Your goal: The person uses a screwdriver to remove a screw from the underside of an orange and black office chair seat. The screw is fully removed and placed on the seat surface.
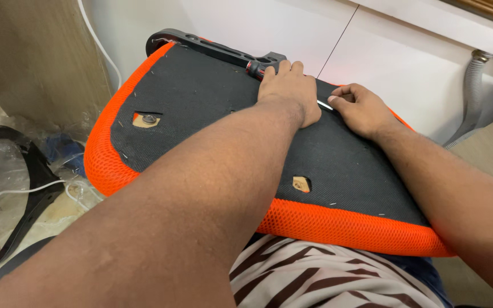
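You are gripping one screwdriver (258, 68) in your closed left hand (289, 91) at the far edge of the upturned seat (201, 108) lying across your lap; your right hand (360, 108) is pinching its shaft, probably steadying the tip; slipping risks jabbing those fingers. Counting: two cutouts, left (145, 120) and near (300, 183); one black bracket (212, 48).

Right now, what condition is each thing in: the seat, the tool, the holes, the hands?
Seat cushion: flipped underside up, resting on the person's lap.
Screwdriver: gripped by the handle, shaft lying low across the fabric.
Left hand: closed around the screwdriver.
Right hand: pinching the shaft near its tip.
Left hole: has a bolt in it.
Near hole: looks empty, bare wood showing.
Black bracket: lying along the far edge.
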